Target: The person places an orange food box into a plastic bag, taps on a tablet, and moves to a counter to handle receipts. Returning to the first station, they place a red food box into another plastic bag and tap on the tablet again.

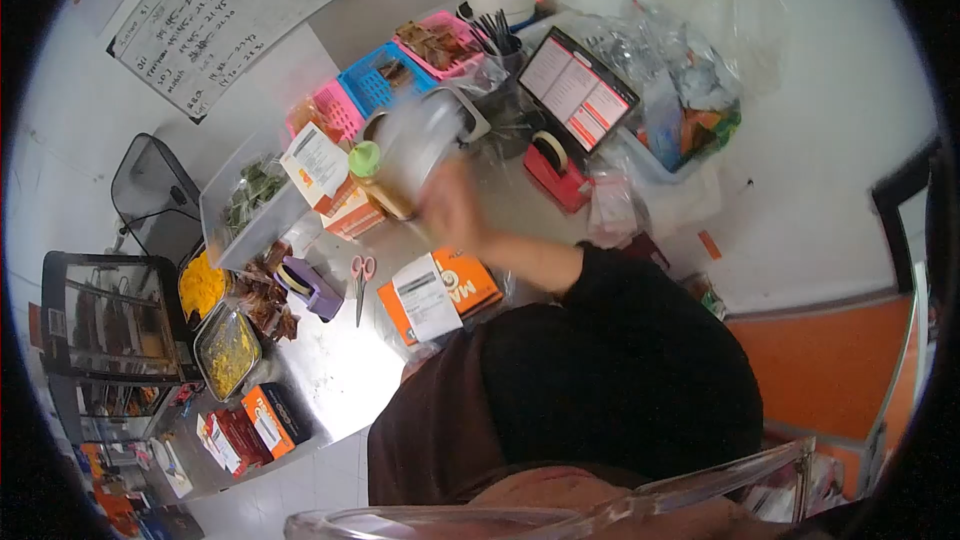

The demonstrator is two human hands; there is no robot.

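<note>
My right hand (pixel 455 202) reaches over the steel table, smeared by motion. A whitish, see-through plastic item (pixel 418 140) at its fingers is blurred in the same way and appears to be held; its exact kind is unclear. Just beside the hand stands a squeeze bottle (pixel 378 180) with a green cap and light brown contents. Closer to my body lies an orange box (pixel 468 278) with a white printed slip (pixel 427 298) on it. My left hand cannot be made out.
Scissors (pixel 361 285) and a purple tape dispenser (pixel 310 288) lie left of the box. A red tape dispenser (pixel 556 172) and a tablet (pixel 578 90) stand right. Behind are a blue basket (pixel 372 85), stacked boxes (pixel 325 175) and a leaf-filled tub (pixel 215 202).
</note>
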